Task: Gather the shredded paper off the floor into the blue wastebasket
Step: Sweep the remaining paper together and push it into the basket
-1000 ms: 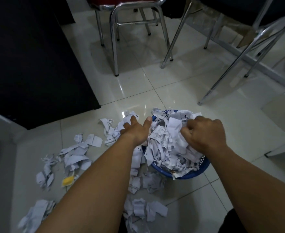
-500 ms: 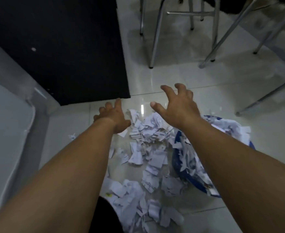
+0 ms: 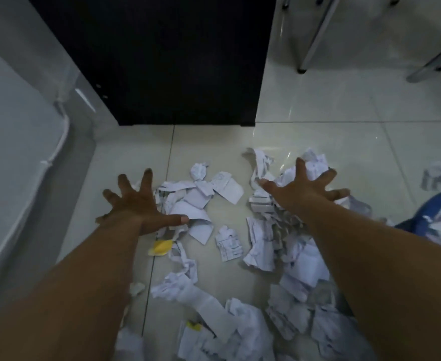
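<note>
White shredded paper (image 3: 201,196) lies scattered over the pale tiled floor, from the middle down to the bottom edge, with a yellow scrap (image 3: 161,247) among it. My left hand (image 3: 138,204) is spread wide, palm down, at the left edge of the scraps. My right hand (image 3: 302,190) is spread over a pile of shreds on the right, fingers apart and holding nothing. The blue wastebasket (image 3: 433,204), with paper in it, is only partly in view at the right edge.
A black cabinet (image 3: 162,61) stands on the floor just beyond the paper. A pale wall (image 3: 13,131) with a white cable runs along the left. Chrome chair legs (image 3: 315,40) stand at the top right.
The view has swung left, away from the wastebasket. Both hands have left the basket, reached forward and down, and spread open over the paper on the floor.
</note>
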